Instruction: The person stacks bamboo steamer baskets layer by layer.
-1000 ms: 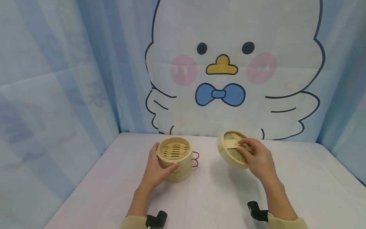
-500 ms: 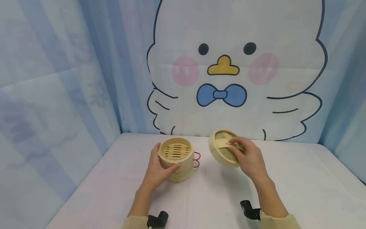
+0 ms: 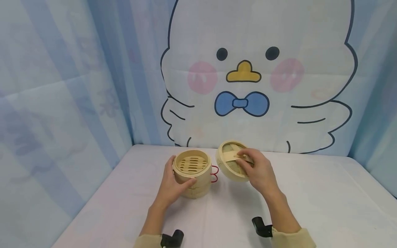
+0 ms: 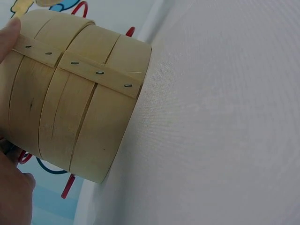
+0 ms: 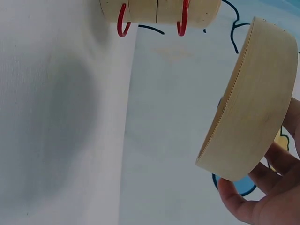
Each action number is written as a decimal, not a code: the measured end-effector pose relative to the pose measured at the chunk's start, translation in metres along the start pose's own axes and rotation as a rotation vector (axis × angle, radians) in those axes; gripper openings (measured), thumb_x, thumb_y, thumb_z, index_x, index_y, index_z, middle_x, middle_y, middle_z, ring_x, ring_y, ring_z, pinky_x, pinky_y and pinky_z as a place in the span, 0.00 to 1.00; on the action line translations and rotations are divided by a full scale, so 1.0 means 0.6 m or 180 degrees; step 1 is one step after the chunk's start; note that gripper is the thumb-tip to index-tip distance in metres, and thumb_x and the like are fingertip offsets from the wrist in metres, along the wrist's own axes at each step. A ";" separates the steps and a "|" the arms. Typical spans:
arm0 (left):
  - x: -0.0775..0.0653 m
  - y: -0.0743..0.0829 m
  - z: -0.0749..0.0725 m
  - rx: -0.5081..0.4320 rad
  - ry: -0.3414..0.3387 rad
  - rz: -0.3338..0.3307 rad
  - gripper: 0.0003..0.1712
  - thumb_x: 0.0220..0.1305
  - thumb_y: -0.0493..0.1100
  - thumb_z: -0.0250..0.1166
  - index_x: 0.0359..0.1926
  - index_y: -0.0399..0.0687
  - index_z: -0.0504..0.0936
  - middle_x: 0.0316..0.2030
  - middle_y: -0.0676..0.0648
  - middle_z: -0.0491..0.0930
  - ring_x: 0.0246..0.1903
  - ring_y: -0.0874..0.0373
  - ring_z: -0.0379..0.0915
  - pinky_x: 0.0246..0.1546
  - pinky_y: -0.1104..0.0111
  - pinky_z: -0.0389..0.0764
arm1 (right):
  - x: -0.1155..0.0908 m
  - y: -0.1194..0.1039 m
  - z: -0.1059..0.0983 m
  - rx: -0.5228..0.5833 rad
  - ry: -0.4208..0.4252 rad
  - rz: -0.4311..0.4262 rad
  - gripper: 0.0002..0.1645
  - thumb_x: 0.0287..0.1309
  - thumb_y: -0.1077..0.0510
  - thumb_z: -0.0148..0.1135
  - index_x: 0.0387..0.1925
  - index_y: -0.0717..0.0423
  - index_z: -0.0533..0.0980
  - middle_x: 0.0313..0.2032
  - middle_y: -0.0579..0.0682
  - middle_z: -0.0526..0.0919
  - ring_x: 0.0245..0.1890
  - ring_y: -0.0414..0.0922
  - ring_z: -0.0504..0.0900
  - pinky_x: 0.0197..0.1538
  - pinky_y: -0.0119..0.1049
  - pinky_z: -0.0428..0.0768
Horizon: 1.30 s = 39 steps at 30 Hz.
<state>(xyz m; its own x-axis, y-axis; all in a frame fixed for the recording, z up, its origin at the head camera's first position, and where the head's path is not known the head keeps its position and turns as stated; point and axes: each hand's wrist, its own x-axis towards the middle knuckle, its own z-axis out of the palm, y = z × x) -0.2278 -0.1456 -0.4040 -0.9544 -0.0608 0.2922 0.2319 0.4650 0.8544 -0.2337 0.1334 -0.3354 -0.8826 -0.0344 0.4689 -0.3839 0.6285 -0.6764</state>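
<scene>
Nearest the viewer, bare white table [image 3: 310, 206] is lying open ahead of both sleeves. The left hand [image 3: 173, 186] is curling round the wall of the bamboo steamer [image 3: 191, 172], which is standing uncovered at mid-table with red handles [image 3: 214, 173] showing. Just beside it, the right hand [image 3: 258, 172] is gripping the tilted lid [image 3: 227, 162] clear of the cloth. Farther back, the cartoon backdrop [image 3: 248, 86] is edging the table.
</scene>
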 end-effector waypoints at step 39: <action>0.003 -0.005 -0.003 -0.0022 -0.0026 0.0072 0.68 0.49 0.59 0.80 0.79 0.46 0.45 0.76 0.41 0.51 0.74 0.44 0.49 0.72 0.45 0.54 | 0.038 -0.079 0.074 0.0125 -0.0145 -0.0430 0.11 0.62 0.59 0.70 0.45 0.57 0.82 0.52 0.56 0.82 0.59 0.55 0.77 0.64 0.54 0.73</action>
<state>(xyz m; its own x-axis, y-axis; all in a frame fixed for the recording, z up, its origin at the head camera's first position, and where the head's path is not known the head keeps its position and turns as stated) -0.2297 -0.1486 -0.4050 -0.9504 -0.0431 0.3079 0.2547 0.4599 0.8507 -0.2479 0.0683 -0.3176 -0.8332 -0.1526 0.5314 -0.5096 0.5850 -0.6309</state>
